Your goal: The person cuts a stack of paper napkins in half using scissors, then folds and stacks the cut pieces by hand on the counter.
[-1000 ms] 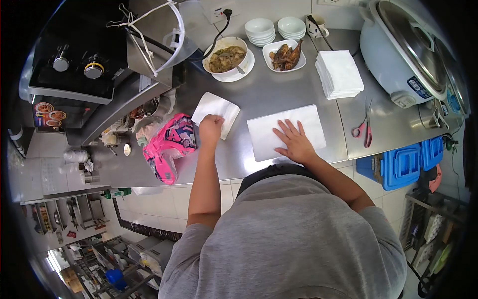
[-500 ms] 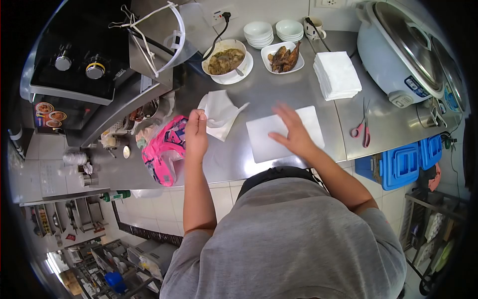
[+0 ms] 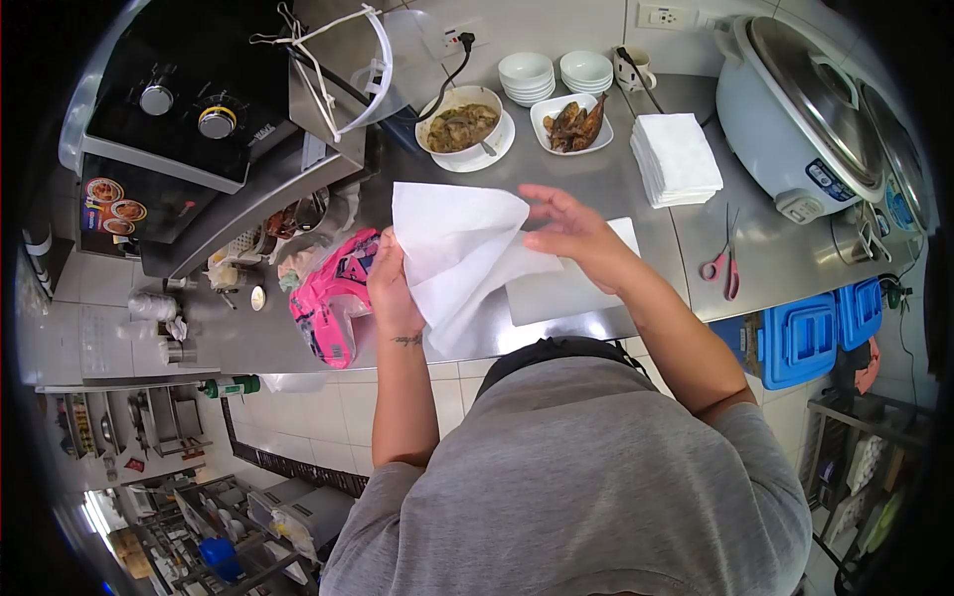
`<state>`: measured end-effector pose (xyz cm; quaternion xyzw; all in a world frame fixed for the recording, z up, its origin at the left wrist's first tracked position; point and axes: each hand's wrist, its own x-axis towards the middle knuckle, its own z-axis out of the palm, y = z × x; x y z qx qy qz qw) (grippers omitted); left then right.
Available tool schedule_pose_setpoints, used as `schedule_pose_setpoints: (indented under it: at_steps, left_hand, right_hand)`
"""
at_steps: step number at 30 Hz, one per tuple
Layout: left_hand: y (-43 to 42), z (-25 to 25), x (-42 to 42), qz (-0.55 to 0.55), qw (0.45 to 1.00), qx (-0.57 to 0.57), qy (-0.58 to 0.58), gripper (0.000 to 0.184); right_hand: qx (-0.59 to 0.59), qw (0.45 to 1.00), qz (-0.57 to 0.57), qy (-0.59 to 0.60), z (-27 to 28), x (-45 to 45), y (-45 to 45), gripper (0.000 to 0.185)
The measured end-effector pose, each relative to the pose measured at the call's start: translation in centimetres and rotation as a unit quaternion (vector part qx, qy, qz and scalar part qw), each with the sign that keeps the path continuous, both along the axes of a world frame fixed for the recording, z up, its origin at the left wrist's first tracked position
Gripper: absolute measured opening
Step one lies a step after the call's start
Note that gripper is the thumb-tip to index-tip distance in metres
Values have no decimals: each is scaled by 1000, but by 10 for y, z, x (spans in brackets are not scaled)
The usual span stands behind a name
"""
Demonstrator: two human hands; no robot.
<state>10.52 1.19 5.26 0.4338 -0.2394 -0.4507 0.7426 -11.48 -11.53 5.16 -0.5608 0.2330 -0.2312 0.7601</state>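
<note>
as the head view shows, the left hand (image 3: 391,288) pinches the left edge of a creased white sheet (image 3: 462,248) above the counter (image 3: 661,258), while the right hand (image 3: 588,248), thumb and fingers parted, is at its right side (whether touching, i cannot tell), partly over a flat white piece (image 3: 576,300)

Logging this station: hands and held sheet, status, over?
Left hand holding white sheet. Right hand at its edge, grip unclear. Pink bundle near left hand, not blocking sheet.

"Where's the camera?"
"On the wearer's head, facing forward and down at a steel surface (image 3: 664,273), left hand (image 3: 394,296) and right hand (image 3: 586,244) near."
"The edges?"
"Curved, darkened, perhaps too warped to read closely"
</note>
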Motion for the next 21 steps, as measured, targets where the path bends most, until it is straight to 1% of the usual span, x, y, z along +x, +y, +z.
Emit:
schedule_pose_setpoints:
  at_steps: [1,3,4,5,7,8,9,10,12,13,14,16,17,19,20,21]
  left_hand:
    - [0,-7,0,2,1000,3,13,20]
    - [0,-10,-7,19,999,15,26,19]
    - [0,-26,2,51,997,55,-6,20]
    - [1,-57,19,83,991,94,-38,21]
    - [-1,-62,22,136,975,98,-148,31]
    - [0,-65,23,154,950,74,-260,36]
    - [-3,-44,13,169,913,48,-368,41]
    - [-3,-20,0,184,863,24,-470,46]
    - [-1,47,-40,40,806,-3,-590,60]
    - [-4,61,-57,3,779,3,-628,59]
    - [-8,66,-68,-33,748,9,-663,58]
    - [-16,58,-73,-103,746,41,-656,44]
    - [-20,53,-72,-140,744,55,-652,37]
    - [-24,43,-67,-133,762,39,-632,25]
    - [-25,39,-66,-132,772,32,-621,20]
    - [-26,42,-67,-145,790,71,-591,17]
  right_hand:
    - [38,999,-7,26,-1,1,1,66]
    - [40,999,-23,3,-14,6,-1,61]
    - [41,999,-32,-8,-18,7,-2,59]
    - [-40,998,-46,31,-16,7,-2,58]
    - [-204,970,-76,107,-3,5,-3,56]
    - [-308,944,-65,99,5,3,-2,54]
    - [-408,907,-54,89,13,0,2,53]
    - [-503,860,-39,80,20,-2,6,52]
    - [-562,825,16,57,29,-5,12,51]
    - [-590,805,45,42,35,-6,15,51]
    - [-580,810,65,55,45,-8,17,51]
    - [-560,818,103,81,66,-19,22,50]
    - [-534,836,83,93,74,-24,23,51]
    - [-478,869,36,121,83,-36,23,52]
    - [-471,871,0,137,77,-41,21,54]
    - [-463,873,-35,153,65,-45,17,56]
